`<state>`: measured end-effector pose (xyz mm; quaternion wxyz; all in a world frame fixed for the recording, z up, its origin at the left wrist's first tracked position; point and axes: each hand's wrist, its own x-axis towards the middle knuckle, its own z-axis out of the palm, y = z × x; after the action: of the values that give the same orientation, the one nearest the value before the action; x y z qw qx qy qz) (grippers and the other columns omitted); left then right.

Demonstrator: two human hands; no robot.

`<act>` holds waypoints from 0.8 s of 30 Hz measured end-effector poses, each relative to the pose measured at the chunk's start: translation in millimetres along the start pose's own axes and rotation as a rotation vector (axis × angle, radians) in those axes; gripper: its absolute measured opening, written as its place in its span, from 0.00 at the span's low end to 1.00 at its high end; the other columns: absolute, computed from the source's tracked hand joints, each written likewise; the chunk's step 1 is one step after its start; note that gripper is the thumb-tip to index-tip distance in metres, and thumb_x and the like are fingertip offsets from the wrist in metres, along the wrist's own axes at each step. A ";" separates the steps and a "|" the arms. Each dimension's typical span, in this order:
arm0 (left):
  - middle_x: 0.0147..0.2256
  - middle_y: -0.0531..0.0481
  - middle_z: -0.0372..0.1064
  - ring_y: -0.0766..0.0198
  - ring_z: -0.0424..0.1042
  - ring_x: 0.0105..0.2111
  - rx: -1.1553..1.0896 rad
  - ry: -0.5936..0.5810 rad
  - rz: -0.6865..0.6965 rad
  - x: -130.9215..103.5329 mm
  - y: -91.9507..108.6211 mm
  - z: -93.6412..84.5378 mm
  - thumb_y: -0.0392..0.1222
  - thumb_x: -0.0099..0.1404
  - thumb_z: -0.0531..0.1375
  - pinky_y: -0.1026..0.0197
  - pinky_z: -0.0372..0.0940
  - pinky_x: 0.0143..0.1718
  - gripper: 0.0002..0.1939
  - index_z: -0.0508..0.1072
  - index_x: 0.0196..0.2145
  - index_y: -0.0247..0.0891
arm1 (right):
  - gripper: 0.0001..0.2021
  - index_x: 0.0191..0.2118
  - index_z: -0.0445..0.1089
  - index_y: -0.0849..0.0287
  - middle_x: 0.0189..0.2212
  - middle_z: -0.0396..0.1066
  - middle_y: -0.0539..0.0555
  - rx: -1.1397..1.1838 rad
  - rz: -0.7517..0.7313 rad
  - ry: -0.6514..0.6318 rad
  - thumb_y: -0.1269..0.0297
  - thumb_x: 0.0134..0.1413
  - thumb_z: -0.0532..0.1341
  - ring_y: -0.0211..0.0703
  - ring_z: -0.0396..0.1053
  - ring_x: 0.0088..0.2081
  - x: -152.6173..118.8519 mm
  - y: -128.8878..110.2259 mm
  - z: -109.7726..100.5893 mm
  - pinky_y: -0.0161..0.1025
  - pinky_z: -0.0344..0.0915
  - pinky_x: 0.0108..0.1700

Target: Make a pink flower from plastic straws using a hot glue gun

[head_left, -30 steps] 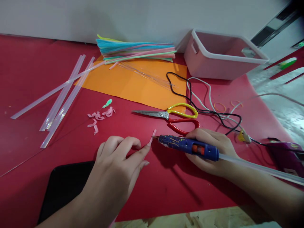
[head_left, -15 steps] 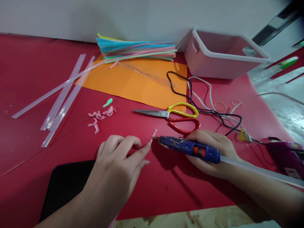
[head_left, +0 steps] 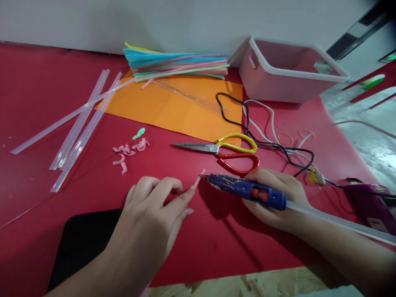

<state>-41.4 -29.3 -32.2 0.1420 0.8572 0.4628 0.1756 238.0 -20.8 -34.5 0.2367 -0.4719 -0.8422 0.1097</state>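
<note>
Between the thumb and index finger of my left hand (head_left: 154, 210) is a short piece of pink pipe cleaner (head_left: 199, 177), its free end pointing up and away. My right hand (head_left: 275, 198) is wrapped round a blue glue gun (head_left: 247, 189), with a long clear glue stick (head_left: 334, 220) running out of its back. The gun's metal nozzle is at the pink piece, touching or very close to it. Just beyond the gun lie scissors (head_left: 213, 148) with one yellow and one red handle. Short curled pink pieces (head_left: 123, 152) and a small green piece (head_left: 139, 133) rest farther left.
On the red table (head_left: 173, 268) are clear glue sticks (head_left: 83, 132), orange paper (head_left: 173, 107) and a bundle of coloured pipe cleaners (head_left: 176, 64). A pink basket (head_left: 278, 84) stands at the back right. Black and white cords (head_left: 262, 144) run to the right. A black flat object (head_left: 83, 243) lies under my left forearm.
The glue gun's nozzle has shifted very slightly up along the pink piece toward its free end. Both hands keep their hold, and the whole view has drifted slightly.
</note>
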 end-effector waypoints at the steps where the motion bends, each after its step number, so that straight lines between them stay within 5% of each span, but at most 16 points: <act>1: 0.44 0.46 0.70 0.54 0.60 0.40 -0.001 0.000 0.001 0.0 0.0 0.2 0.37 0.69 0.58 0.47 0.60 0.43 0.15 0.75 0.52 0.44 | 0.07 0.38 0.63 0.55 0.24 0.67 0.48 0.012 -0.011 -0.002 0.67 0.52 0.60 0.35 0.62 0.22 -0.5 -0.2 0.2 0.33 0.60 0.26; 24: 0.45 0.46 0.70 0.54 0.61 0.40 -0.005 0.004 0.012 -0.2 1.0 1.6 0.36 0.69 0.58 0.47 0.61 0.44 0.14 0.76 0.51 0.42 | 0.08 0.39 0.64 0.54 0.25 0.69 0.49 0.033 -0.058 -0.004 0.65 0.52 0.60 0.37 0.64 0.23 -3.8 0.2 2.4 0.35 0.61 0.27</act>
<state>-40.0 -30.1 -33.3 0.1419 0.8594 0.4574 0.1791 238.6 -23.8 -37.7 0.2458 -0.4433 -0.8540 0.1175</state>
